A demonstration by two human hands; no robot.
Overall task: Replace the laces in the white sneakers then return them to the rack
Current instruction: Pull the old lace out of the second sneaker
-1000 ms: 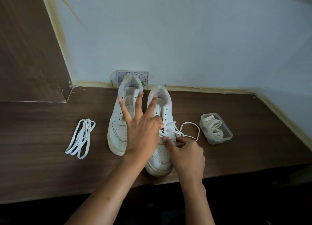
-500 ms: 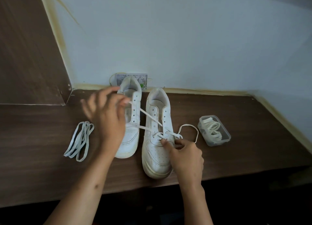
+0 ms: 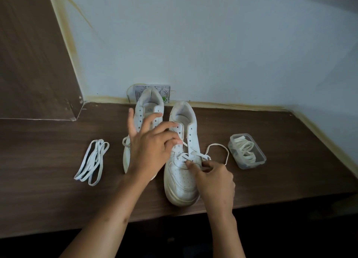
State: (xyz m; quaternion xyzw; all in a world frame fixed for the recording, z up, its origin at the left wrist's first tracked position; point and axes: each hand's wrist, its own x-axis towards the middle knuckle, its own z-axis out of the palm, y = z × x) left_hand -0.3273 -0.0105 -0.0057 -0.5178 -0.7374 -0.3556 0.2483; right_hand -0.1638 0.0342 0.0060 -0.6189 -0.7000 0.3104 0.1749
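Two white sneakers stand side by side on the brown table, toes toward me. The left sneaker (image 3: 149, 110) has bare eyelets. The right sneaker (image 3: 181, 178) carries a white lace (image 3: 218, 148) threaded through its lowest eyelets, with a loop lying off to the right. My left hand (image 3: 153, 151) hovers over both shoes, outer fingers spread, its thumb and index finger pinching the lace near the right sneaker's middle eyelets. My right hand (image 3: 212, 177) pinches the lace at the lowest crossing.
A bundle of loose white laces (image 3: 93, 163) lies left of the shoes. A clear plastic box (image 3: 248, 152) holding cream laces sits to the right. A small printed packet (image 3: 153, 90) leans on the wall behind. The table's front edge (image 3: 77, 222) is near me.
My left hand drew the lace up and to the left, then came back over the right sneaker's eyelets. The right hand stayed at the lowest crossing.
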